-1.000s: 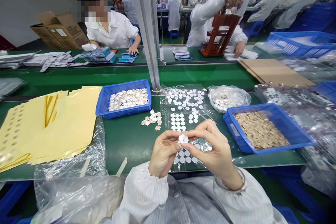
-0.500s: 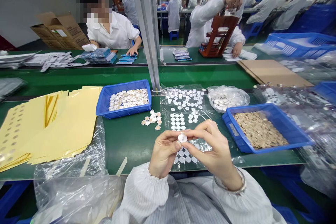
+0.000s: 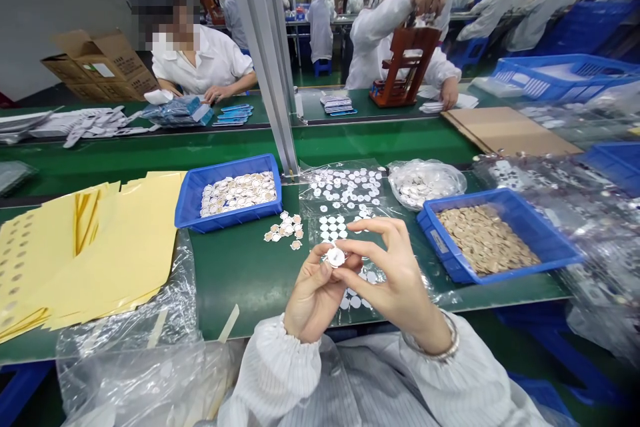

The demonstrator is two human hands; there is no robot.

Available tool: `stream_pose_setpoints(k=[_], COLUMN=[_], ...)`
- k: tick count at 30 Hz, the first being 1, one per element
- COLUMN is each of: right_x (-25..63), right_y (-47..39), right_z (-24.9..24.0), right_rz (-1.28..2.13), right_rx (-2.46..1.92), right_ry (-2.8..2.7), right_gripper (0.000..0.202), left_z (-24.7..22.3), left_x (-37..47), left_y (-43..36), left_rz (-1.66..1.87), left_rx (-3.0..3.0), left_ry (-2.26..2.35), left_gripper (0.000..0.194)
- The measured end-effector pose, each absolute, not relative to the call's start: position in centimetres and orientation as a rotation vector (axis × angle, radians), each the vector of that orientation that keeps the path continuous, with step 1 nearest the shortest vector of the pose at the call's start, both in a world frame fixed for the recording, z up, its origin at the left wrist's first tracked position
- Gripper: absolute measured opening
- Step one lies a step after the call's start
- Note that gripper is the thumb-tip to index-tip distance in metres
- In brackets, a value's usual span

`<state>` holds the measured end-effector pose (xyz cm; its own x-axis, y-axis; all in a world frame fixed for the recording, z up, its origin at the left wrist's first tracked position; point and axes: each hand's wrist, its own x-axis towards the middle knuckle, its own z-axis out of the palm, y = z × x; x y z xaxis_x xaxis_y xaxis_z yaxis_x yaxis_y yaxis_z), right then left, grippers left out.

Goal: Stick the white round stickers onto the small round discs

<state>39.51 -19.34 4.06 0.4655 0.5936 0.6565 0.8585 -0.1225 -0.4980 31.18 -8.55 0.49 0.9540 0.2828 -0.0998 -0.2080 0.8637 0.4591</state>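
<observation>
A small round white piece (image 3: 335, 257) is held up over the green table's near edge. My left hand (image 3: 315, 293) pinches it from the left between thumb and fingers. My right hand (image 3: 393, 280) has its thumb and index finger at the piece's right side, with the other fingers spread. Beyond my hands, rows of white discs (image 3: 333, 227) lie on clear plastic. A small pile of round pieces (image 3: 284, 229) rests left of them. One blue tray (image 3: 227, 219) of white-rimmed pieces stands at the left, another blue tray (image 3: 463, 269) of tan discs at the right.
Yellow sheets (image 3: 120, 233) cover the table's left part. A clear bag of white pieces (image 3: 425, 183) lies behind the right tray. A metal post (image 3: 265, 60) rises at the table's back. Across from me, two people work near a brown wooden stand (image 3: 405, 67).
The white piece now shows its round face more fully. My right hand's upper fingers have spread and lifted. The camera view has shifted slightly, and the person at left has drawn a hand back.
</observation>
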Motion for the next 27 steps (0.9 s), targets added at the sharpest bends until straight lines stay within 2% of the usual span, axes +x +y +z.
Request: stream_pose_setpoints(k=[12,27], right_x=[39.7,39.3], right_y=[-18.9,-18.7], right_z=[3.6,2.4], right_rz=[-0.446,-0.354], right_rx=[-1.866,-1.838], right_ry=[-1.283,-1.233], right_gripper=[0.017,0.023], left_z=[1.8,1.9], left_x=[31.5,31.7], left_y=[-7.8,-7.9], left_rz=[0.249,0.264], left_rx=[0.644,0.804], left_ry=[0.252,0.460], left_gripper=[0.012,0.035])
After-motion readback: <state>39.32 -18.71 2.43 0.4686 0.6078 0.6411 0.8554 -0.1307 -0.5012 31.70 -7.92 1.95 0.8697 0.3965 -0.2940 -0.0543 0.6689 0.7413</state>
